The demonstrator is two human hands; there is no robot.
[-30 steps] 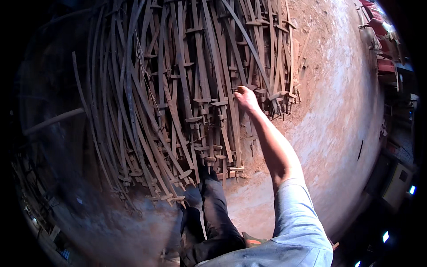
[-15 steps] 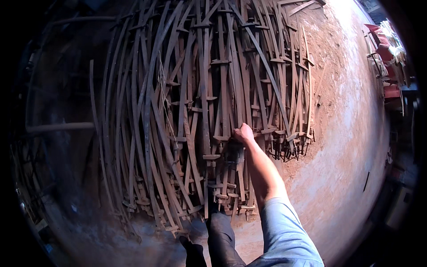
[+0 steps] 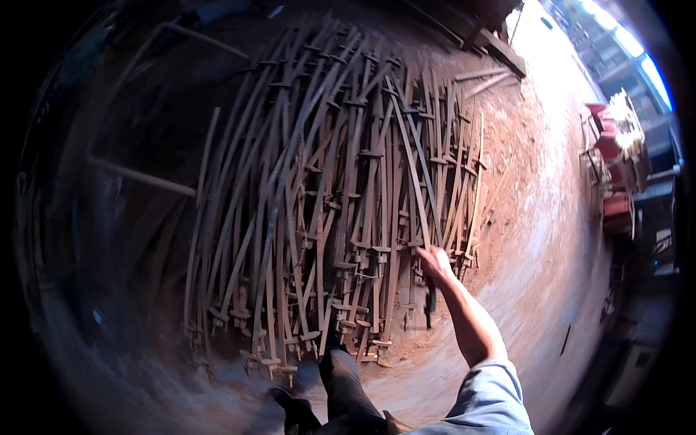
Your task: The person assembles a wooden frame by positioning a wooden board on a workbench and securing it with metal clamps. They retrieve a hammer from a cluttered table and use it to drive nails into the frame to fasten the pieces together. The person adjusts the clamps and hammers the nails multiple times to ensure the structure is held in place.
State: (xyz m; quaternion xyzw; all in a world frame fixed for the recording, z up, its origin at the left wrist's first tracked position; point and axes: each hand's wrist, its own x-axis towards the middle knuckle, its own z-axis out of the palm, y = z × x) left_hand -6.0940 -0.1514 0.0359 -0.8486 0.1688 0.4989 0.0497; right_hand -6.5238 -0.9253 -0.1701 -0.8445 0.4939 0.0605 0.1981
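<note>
Gripping a long bar clamp (image 3: 411, 164), the right hand (image 3: 437, 265) curls around it; the left hand I cannot tell.

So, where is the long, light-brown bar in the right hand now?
In the head view, this long, light-brown bar slants across the heap of brown bars, right of centre, leading down to the bare right hand.
</note>
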